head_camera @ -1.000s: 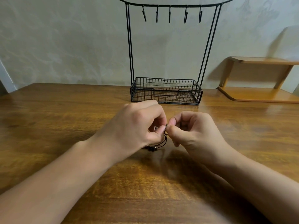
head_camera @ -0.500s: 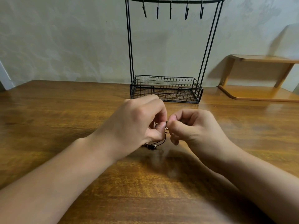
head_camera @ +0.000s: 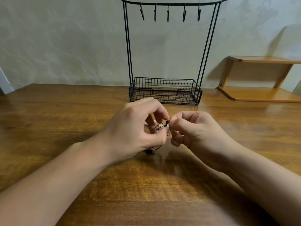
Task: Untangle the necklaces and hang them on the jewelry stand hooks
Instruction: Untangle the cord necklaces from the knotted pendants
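A small tangle of necklaces (head_camera: 160, 126), dark cord with pale metal pieces, sits between my two hands just above the wooden table (head_camera: 48, 115). My left hand (head_camera: 135, 129) pinches the tangle with thumb and fingertips; a cord end with a dark bead (head_camera: 149, 151) hangs out below it. My right hand (head_camera: 193, 129) pinches the same tangle from the right, fingers curled. Most of the chains are hidden by my fingers. The black wire jewelry stand (head_camera: 166, 92) rises behind, with several bare hooks (head_camera: 168, 13) on its top bar.
The stand's wire basket base sits at the table's far edge against a pale wall. A low wooden shelf (head_camera: 260, 93) stands at the back right.
My left hand's fingers have spread a little, so the pale metal pieces of the tangle now show between thumb and fingers. Both hands stay at the same spot.
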